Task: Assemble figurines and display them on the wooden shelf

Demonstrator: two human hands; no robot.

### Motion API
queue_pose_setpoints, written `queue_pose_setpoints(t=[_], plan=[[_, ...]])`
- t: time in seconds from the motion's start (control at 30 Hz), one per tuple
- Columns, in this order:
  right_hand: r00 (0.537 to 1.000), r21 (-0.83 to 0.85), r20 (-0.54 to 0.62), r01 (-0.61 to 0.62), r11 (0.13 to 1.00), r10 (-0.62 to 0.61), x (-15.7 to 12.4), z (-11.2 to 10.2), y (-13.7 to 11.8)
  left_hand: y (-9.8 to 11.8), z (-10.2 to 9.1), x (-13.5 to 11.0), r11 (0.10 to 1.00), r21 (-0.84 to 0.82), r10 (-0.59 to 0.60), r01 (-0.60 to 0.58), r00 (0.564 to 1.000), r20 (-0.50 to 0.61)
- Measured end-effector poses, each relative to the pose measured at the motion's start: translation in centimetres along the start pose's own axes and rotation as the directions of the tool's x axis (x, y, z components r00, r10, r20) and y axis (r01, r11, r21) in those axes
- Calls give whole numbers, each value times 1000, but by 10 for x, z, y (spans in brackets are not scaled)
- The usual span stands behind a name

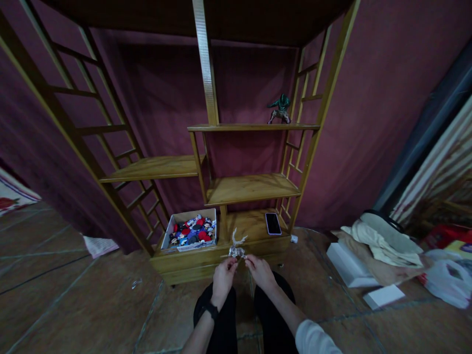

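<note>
My left hand (223, 279) and my right hand (261, 271) are held close together over my knees, in front of the lowest board of a wooden shelf unit (243, 189). Both pinch a small pale silvery figure (236, 247) with thin spiky parts that stick upward. My left wrist wears a dark band. A white box (191, 231) full of small colourful figures sits on the lowest board just left of my hands. A phone (273, 223) lies flat on the same board to the right. A green figure (280, 108) stands on the top right shelf.
Dark red cloth hangs behind the shelves. White boxes (346, 265), crumpled cloth and plastic bags (444, 280) lie on the tiled floor at the right. A paper sheet (99, 245) lies on the floor at the left.
</note>
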State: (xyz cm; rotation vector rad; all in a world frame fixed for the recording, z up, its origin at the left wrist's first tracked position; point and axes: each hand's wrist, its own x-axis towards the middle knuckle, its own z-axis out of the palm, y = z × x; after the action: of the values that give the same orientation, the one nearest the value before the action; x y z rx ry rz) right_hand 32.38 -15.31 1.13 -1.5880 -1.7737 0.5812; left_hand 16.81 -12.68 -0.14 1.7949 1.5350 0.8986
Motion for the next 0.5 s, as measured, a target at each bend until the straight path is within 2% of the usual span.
queue_pose_setpoints(t=[0.1,0.3,0.5], plan=[[1000,8,-17,-5,1000,5,0,-1,0,-6,3,1,999,-31,27,-27,1000,-3],[1000,40,-20,-1,999,2,-1,-3,-1,-3,1,-1,997,-71,14,-15,1000,-7],[996,221,-71,69,973,-54,-7,-7,-7,-4,0,0,981,-187,36,-51,996,-84]])
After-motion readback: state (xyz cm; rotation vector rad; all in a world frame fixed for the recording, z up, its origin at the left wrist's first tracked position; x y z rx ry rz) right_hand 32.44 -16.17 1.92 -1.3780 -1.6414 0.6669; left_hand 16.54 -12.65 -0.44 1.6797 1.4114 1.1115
